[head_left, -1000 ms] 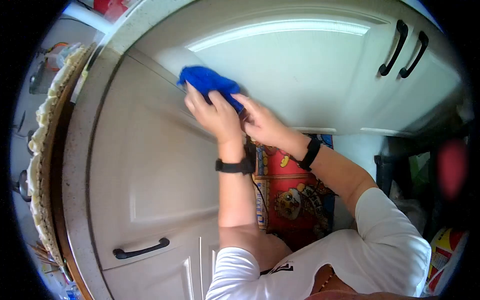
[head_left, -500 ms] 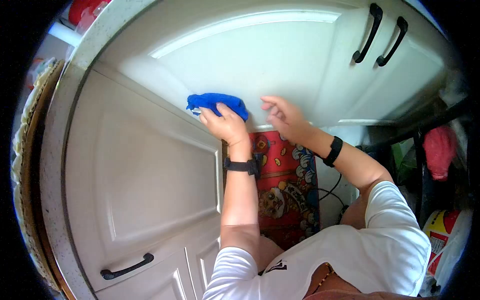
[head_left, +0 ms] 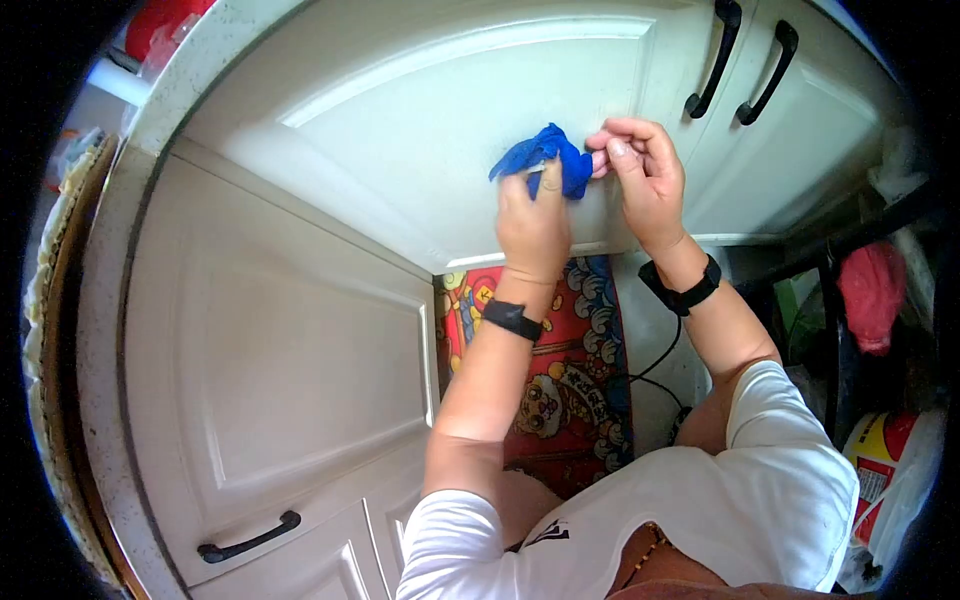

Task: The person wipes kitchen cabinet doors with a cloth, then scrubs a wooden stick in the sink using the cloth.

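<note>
A crumpled blue cloth [head_left: 572, 168] is gripped in my left hand [head_left: 535, 222], in front of the pale cabinet door [head_left: 430, 150]. Something small and whitish shows between the cloth and my left fingers. Just right of the cloth is my right hand [head_left: 650, 180], its fingers curled and drawn together near the cloth's edge; whether they pinch anything is too small to make out. Each wrist wears a black strap.
Black handles [head_left: 715, 58] sit on the doors at the upper right, another [head_left: 248, 538] at the lower left. A patterned red mat [head_left: 560, 400] lies below, beside a black cable [head_left: 655, 365]. A speckled counter edge [head_left: 100, 330] curves along the left.
My left hand has carried the blue cloth to the right and slightly up. My right hand has moved right and up, its fingers drawing together. The view has shifted a little.
</note>
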### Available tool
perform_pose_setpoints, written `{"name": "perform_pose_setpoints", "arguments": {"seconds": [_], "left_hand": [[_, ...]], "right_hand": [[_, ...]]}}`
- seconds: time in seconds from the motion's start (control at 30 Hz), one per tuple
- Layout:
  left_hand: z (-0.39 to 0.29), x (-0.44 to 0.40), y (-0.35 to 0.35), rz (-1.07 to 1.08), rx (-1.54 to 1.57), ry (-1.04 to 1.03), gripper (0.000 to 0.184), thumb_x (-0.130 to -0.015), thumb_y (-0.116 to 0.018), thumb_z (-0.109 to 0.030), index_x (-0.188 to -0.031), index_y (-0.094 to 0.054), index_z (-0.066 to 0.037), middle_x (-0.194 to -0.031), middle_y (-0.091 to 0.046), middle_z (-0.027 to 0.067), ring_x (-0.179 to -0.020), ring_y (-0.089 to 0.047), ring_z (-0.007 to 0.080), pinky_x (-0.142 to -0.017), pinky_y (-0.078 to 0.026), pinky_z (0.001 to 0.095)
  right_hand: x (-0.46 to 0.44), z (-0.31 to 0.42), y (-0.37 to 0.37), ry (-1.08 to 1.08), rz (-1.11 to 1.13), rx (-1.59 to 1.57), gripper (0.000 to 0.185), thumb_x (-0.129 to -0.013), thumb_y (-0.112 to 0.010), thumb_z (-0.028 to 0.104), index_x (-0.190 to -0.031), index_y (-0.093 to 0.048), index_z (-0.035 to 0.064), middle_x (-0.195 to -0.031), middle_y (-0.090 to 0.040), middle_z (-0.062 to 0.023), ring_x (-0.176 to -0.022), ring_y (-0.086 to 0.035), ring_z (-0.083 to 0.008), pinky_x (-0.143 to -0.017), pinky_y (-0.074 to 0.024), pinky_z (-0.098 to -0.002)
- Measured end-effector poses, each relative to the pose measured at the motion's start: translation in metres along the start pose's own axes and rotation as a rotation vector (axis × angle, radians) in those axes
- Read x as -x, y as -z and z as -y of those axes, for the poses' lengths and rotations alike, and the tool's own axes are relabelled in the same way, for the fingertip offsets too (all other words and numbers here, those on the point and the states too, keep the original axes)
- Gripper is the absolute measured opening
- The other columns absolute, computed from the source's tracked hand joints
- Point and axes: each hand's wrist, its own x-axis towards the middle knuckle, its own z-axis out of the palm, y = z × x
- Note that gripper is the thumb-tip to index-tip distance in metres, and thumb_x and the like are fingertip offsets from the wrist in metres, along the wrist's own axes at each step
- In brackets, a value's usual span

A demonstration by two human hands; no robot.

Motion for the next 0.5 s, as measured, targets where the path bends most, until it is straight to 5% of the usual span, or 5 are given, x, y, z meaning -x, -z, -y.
{"name": "perform_pose_setpoints", "arguments": {"seconds": [0.13,0.37,0.5], "left_hand": [[0.032,0.005,0.021,-0.005,-0.159,-0.018,0.064,-0.074,-0.063,-0.002,-0.135,-0.051,-0.014,-0.104,-0.055,0.0197,-0.094,-0.057,0.0376,-0.079,-0.049,0.0434],[0.057,0.009,0.040,-0.263,-0.183,0.333,0.065,-0.076,-0.055,0.000,-0.140,-0.043,-0.002,-0.109,-0.048,0.0233,-0.096,-0.053,0.0397,-0.083,-0.046,0.0446],[0.024,0.015,0.007,-0.117,-0.139,0.176,0.061,-0.076,-0.056,0.001,-0.137,-0.048,-0.006,-0.105,-0.050,0.0221,-0.097,-0.054,0.0388,-0.084,-0.047,0.0435]], "right_hand": [[-0.005,0.000,0.011,-0.092,0.021,0.000,0.016,-0.097,-0.051,0.009,-0.109,-0.055,0.0001,-0.088,-0.064,-0.0085,-0.069,-0.060,-0.0097,-0.063,-0.0497,-0.0219],[-0.007,-0.002,0.018,-0.104,0.051,-0.006,0.014,-0.097,-0.052,0.011,-0.106,-0.058,0.0017,-0.083,-0.065,-0.0072,-0.068,-0.062,-0.0102,-0.058,-0.0480,-0.0210],[-0.006,-0.004,0.015,-0.120,0.030,-0.030,0.014,-0.098,-0.051,0.010,-0.106,-0.058,0.0015,-0.083,-0.065,-0.0081,-0.068,-0.063,-0.0116,-0.059,-0.0487,-0.0215]]}}
